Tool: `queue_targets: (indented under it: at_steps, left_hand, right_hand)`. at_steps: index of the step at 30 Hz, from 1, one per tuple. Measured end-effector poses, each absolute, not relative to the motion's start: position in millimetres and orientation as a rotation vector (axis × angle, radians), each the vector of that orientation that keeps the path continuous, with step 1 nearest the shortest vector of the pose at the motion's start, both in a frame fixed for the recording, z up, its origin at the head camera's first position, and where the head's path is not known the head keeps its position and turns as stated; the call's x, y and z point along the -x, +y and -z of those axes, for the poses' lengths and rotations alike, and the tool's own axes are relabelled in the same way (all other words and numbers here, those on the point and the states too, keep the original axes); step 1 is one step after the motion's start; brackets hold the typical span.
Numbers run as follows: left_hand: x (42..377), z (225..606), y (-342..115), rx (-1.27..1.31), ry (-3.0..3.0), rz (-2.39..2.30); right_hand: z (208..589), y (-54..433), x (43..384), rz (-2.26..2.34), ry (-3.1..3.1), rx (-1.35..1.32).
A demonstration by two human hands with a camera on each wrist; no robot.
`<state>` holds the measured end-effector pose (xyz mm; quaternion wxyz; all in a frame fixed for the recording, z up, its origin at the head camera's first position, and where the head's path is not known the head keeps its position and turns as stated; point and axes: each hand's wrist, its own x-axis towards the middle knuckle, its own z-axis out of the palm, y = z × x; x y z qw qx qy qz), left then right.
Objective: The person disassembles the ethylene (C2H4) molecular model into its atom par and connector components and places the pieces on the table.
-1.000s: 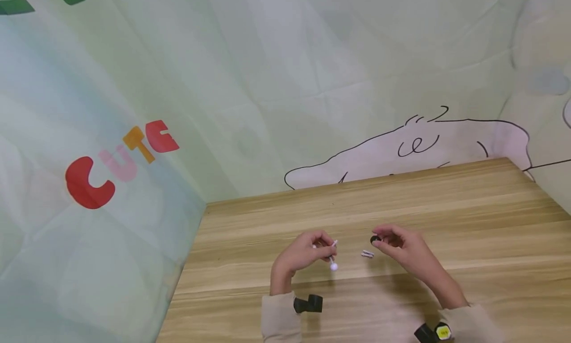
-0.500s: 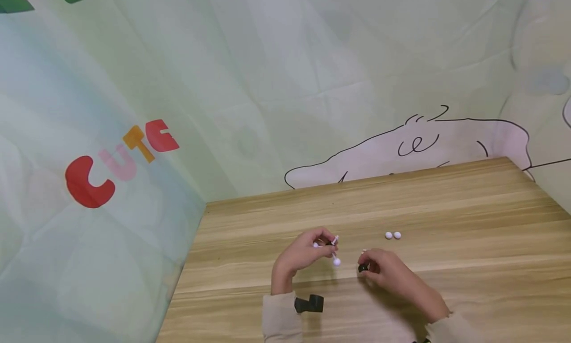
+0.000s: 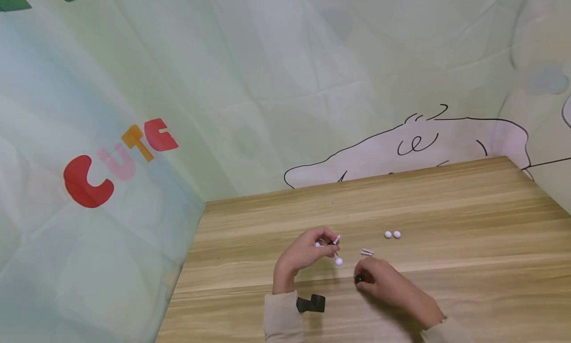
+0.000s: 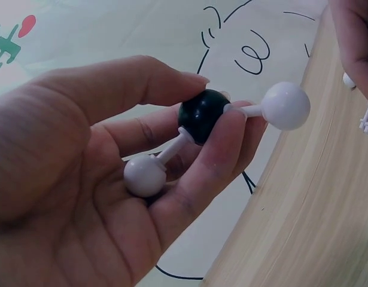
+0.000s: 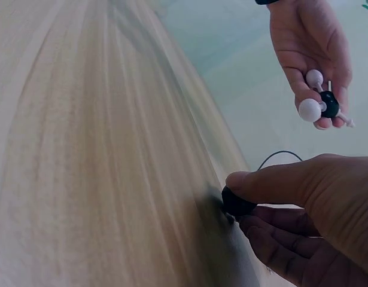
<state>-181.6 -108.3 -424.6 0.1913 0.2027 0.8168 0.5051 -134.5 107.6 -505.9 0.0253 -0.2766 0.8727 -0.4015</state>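
My left hand [image 3: 307, 251] holds a small ball-and-stick molecular model above the table. In the left wrist view, the model's black ball [image 4: 203, 113] is pinched between thumb and fingers. One white ball [image 4: 286, 106] sticks out past the fingertips on a white peg, and another white ball [image 4: 145, 175] lies in over the palm. A bare white peg [image 5: 347, 121] shows in the right wrist view. My right hand [image 3: 385, 282] pinches a loose black ball [image 5: 236, 202] by thumb and fingertips, close over the wood.
Just beyond the right hand lie short white connector pegs [image 3: 367, 252]. Two white balls, one of them the nearer-left white ball [image 3: 388, 234], rest side by side farther back. The wooden table [image 3: 267, 214] meets a printed cloth backdrop [image 3: 250, 110].
My right hand has come nearer the person and slightly left with the black ball, uncovering two white balls it had hidden. The left hand has barely moved, still holding its model.
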Motion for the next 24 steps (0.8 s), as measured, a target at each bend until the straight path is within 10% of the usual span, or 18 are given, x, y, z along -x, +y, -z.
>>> queue_targets:
  at_steps: [24]
  left_hand:
    - [179.2, 424.3, -105.5, -0.545, 2.243, -1.466]
  right_hand:
    - [508.4, 105.2, 130.2, 1.144, 2.767, 0.869]
